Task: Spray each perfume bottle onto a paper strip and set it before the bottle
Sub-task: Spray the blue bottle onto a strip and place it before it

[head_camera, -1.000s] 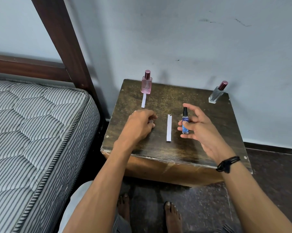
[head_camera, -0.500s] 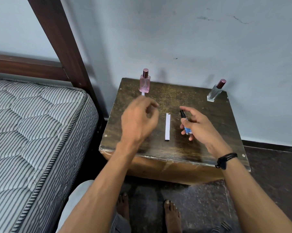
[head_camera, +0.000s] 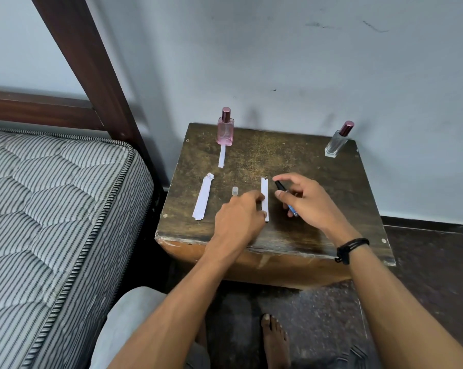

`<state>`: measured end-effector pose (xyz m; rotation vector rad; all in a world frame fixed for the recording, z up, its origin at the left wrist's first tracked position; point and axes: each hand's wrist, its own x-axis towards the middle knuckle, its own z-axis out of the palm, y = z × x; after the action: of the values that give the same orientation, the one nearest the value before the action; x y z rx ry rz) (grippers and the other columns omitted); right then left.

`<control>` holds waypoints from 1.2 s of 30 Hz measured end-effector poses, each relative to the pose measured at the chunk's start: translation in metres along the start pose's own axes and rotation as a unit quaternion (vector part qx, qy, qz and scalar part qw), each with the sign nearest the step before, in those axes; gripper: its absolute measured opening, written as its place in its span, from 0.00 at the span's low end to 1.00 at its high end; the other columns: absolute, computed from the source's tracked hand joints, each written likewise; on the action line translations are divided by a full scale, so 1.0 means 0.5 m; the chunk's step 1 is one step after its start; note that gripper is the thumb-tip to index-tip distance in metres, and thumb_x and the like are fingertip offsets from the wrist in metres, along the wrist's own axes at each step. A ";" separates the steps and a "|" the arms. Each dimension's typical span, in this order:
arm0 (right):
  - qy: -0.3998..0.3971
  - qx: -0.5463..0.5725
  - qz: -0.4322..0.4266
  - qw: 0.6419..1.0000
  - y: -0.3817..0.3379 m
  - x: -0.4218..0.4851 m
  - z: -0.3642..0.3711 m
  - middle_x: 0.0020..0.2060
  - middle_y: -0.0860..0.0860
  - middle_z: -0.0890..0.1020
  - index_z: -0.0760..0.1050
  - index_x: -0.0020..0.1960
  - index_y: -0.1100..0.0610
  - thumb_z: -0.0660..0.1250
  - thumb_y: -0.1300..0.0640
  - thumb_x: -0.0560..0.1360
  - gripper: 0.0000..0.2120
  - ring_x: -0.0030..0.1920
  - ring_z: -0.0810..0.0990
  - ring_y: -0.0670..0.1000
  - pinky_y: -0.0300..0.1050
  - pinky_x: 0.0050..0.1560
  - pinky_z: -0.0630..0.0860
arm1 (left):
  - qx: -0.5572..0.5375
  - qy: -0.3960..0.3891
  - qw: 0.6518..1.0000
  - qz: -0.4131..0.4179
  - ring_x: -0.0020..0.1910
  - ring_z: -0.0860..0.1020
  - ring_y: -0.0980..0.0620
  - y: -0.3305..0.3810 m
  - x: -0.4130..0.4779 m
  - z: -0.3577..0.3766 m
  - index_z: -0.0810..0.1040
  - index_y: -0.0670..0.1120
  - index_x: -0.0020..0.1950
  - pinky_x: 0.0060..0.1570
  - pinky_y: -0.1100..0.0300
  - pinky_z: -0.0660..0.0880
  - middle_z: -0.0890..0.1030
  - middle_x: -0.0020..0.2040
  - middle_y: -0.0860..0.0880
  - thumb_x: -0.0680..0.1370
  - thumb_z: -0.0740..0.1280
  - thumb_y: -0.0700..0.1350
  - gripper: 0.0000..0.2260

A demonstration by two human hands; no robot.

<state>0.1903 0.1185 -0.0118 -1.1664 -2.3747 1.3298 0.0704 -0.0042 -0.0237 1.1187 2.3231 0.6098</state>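
Blue bottle (head_camera: 280, 186), black-topped and uncapped, gripped slantwise in the right hand (head_camera: 309, 202), with thumb and curled fingers (head_camera: 298, 194) wrapped round its body and forefinger arched just over the spray head, seemingly ready to press. Kept the nozzle tipped toward the paper strip (head_camera: 264, 189) lying flat just off those fingertips, likely to put the mist on paper rather than wood. Reached across with the left hand (head_camera: 239, 217), fingers (head_camera: 253, 197) curled down onto the strip's near edge, one fingertip at its lower end. Looked like a pinch, either to steady the strip or to lift it toward the nozzle; could not tell which. Left a small clear cap (head_camera: 234, 190) standing just beyond the left knuckles, probably the blue bottle's own, parked within easy reach for recapping. Kept a sheaf of spare strips (head_camera: 203, 199) farther out past the left hand, away from any spray. Had the pink bottle (head_camera: 225, 129) standing well beyond both sets of fingertips, at the back of the worktop (head_camera: 313, 161), a short strip (head_camera: 221, 155) already laid before it; judged that one done. Had yet to serve the clear bottle (head_camera: 337, 141), upright at the far right corner with nothing before it.
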 end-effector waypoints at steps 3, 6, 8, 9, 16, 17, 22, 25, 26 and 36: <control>-0.003 -0.027 -0.024 0.999 0.008 0.003 0.007 0.39 0.48 0.84 0.77 0.67 0.42 0.68 0.52 0.82 0.14 0.32 0.82 0.47 0.41 0.43 0.78 | -0.019 -0.020 1.000 -0.007 0.64 0.76 0.37 -0.006 0.008 -0.003 0.71 0.60 0.73 0.61 0.48 0.72 0.79 0.65 0.44 0.78 0.68 0.51 0.23; 0.000 -0.054 -0.038 0.998 0.017 0.008 0.015 0.45 0.46 0.84 0.76 0.64 0.38 0.69 0.51 0.82 0.13 0.41 0.81 0.44 0.45 0.47 0.75 | -0.014 -0.040 0.999 -0.011 0.64 0.76 0.38 -0.010 0.012 -0.009 0.67 0.63 0.75 0.61 0.47 0.73 0.79 0.64 0.44 0.77 0.68 0.53 0.26; 0.007 -0.063 -0.035 0.997 0.023 0.010 0.021 0.51 0.46 0.85 0.77 0.62 0.36 0.68 0.50 0.82 0.12 0.51 0.81 0.46 0.47 0.54 0.74 | -0.010 -0.047 0.999 -0.012 0.62 0.77 0.39 -0.014 0.018 -0.010 0.67 0.64 0.74 0.60 0.47 0.74 0.81 0.62 0.44 0.76 0.68 0.54 0.27; 0.011 -0.067 -0.033 0.997 0.024 0.010 0.025 0.53 0.45 0.85 0.77 0.61 0.36 0.67 0.50 0.82 0.11 0.53 0.81 0.47 0.49 0.56 0.75 | -0.009 -0.049 0.999 -0.014 0.61 0.78 0.39 -0.014 0.020 -0.010 0.67 0.65 0.74 0.60 0.47 0.75 0.81 0.61 0.44 0.76 0.68 0.55 0.27; 0.064 -0.140 -0.042 0.987 0.027 0.001 0.035 0.44 0.47 0.85 0.79 0.60 0.39 0.63 0.52 0.82 0.12 0.43 0.82 0.51 0.49 0.47 0.77 | -0.013 -0.041 0.999 -0.010 0.63 0.77 0.40 -0.019 0.025 -0.007 0.68 0.66 0.73 0.59 0.49 0.74 0.80 0.65 0.46 0.75 0.68 0.54 0.26; 0.072 -0.144 -0.044 0.986 0.029 0.000 0.037 0.44 0.47 0.86 0.79 0.60 0.39 0.63 0.52 0.82 0.12 0.42 0.82 0.51 0.48 0.45 0.76 | -0.018 -0.042 0.999 -0.009 0.63 0.77 0.41 -0.020 0.026 -0.007 0.69 0.66 0.72 0.59 0.49 0.75 0.80 0.64 0.46 0.75 0.68 0.53 0.25; 0.082 -0.144 -0.049 0.985 0.038 0.004 0.043 0.41 0.48 0.85 0.79 0.60 0.39 0.64 0.51 0.81 0.12 0.40 0.82 0.51 0.48 0.44 0.76 | -0.057 0.002 0.998 0.010 0.62 0.78 0.45 -0.024 0.021 -0.011 0.77 0.63 0.66 0.59 0.48 0.76 0.84 0.58 0.50 0.76 0.66 0.50 0.19; 0.081 -0.136 -0.053 0.986 0.045 0.007 0.040 0.37 0.48 0.84 0.79 0.60 0.39 0.64 0.52 0.80 0.12 0.36 0.80 0.49 0.46 0.41 0.72 | -0.104 0.065 0.992 0.001 0.54 0.79 0.45 -0.025 0.019 -0.026 0.81 0.60 0.57 0.50 0.51 0.77 0.82 0.43 0.50 0.76 0.66 0.47 0.12; 0.081 -0.134 -0.054 0.986 0.047 0.008 0.039 0.36 0.47 0.84 0.80 0.59 0.39 0.64 0.52 0.80 0.12 0.36 0.80 0.49 0.45 0.41 0.72 | -0.115 0.073 0.991 -0.003 0.51 0.79 0.45 -0.026 0.019 -0.029 0.82 0.59 0.53 0.47 0.53 0.76 0.80 0.40 0.51 0.76 0.66 0.47 0.10; 0.039 -0.193 -0.086 0.977 0.038 0.003 0.045 0.32 0.35 0.74 0.77 0.61 0.38 0.68 0.48 0.77 0.13 0.39 0.75 0.47 0.44 0.44 0.69 | -0.053 -0.030 0.998 -0.011 0.56 0.80 0.45 -0.026 0.012 -0.022 0.79 0.62 0.57 0.53 0.53 0.75 0.84 0.49 0.49 0.72 0.74 0.52 0.15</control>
<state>0.1886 0.1106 -0.0404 -1.0442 -2.6779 0.7763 0.0528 -0.0089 -0.0241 1.0482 2.2226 0.6735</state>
